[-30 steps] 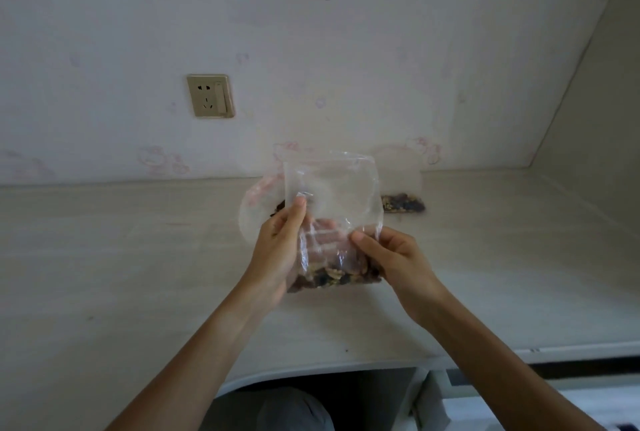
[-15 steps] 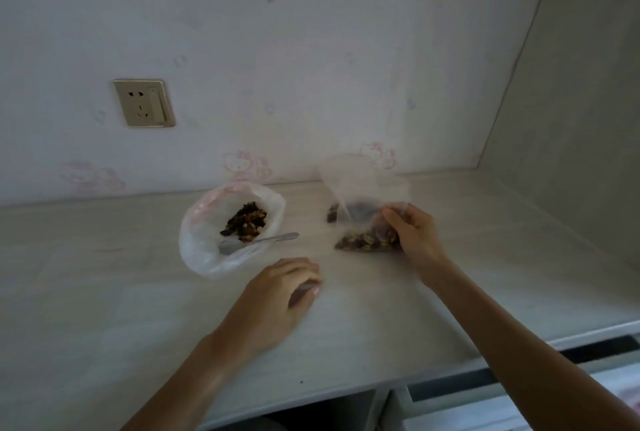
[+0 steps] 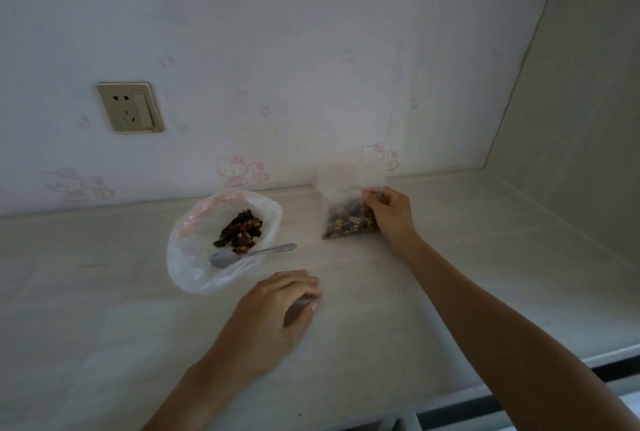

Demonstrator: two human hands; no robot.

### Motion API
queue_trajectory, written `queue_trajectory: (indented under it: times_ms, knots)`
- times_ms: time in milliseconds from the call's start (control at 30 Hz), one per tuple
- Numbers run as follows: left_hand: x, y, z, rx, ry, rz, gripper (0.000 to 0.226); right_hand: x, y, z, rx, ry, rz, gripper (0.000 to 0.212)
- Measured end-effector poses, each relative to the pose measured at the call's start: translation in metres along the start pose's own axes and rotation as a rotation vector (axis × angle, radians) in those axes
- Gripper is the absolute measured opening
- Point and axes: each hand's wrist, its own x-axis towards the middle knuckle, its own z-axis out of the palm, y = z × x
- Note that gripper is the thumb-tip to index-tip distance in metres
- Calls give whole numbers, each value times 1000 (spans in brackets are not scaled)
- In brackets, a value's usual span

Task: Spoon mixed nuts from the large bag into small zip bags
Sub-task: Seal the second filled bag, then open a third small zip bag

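The large clear bag [image 3: 194, 257] lies open on the left of the desk, with a dark heap of mixed nuts [image 3: 242, 231] inside. A metal spoon [image 3: 249, 254] rests across its rim, bowl inside, handle pointing right. My right hand [image 3: 391, 214] grips a small zip bag [image 3: 346, 219] by its right side; nuts fill its lower part and it stands on the desk near the wall. My left hand [image 3: 280, 309] rests on the desk in front of the large bag, fingers curled down; whether it pinches a clear bag is not visible.
The pale desk [image 3: 450, 240] meets a wall with a socket [image 3: 130, 107] behind and a side panel [image 3: 571, 118] on the right. Its front edge runs along the bottom right, with a drawer below.
Both hands held the small bag up before the camera; my right hand then carried it to the desk by the wall. My left hand let go and dropped to the desk.
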Motion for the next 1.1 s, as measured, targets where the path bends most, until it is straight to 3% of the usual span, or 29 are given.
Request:
queue_trajectory:
  times_ms: [67,167,300,400,500,633,700,833,900,1100]
  knots:
    - [0,1,0,-11,-1,2,24,1,-2,-4,-44,13,13,6]
    - [-2,3,-2,-25,-1,16,23,-13,-9,-16,-232,112,-39,35]
    - [-3,6,-7,-99,18,-35,24,-60,-31,-19,-402,80,-315,16]
    - [-18,10,-16,-192,64,-90,22,-110,-48,-7,-355,-198,-492,10]
    - [-48,9,-40,-239,174,-136,23,-159,-56,17,-458,-533,-635,6]
    - [-81,-3,-94,-172,381,-197,20,-195,-56,56,-659,-863,-892,21]
    - [-92,-19,-119,-124,473,-254,15,-205,-50,75,-714,-951,-992,27]
    - [-106,-71,-154,37,580,-463,17,-209,-36,94,-630,-833,-947,29]
    - [-110,-102,-166,153,540,-581,16,-210,-30,96,-630,-794,-963,29]
    - [-109,-148,-174,400,346,-940,47,-210,-29,96,-642,-774,-956,28]
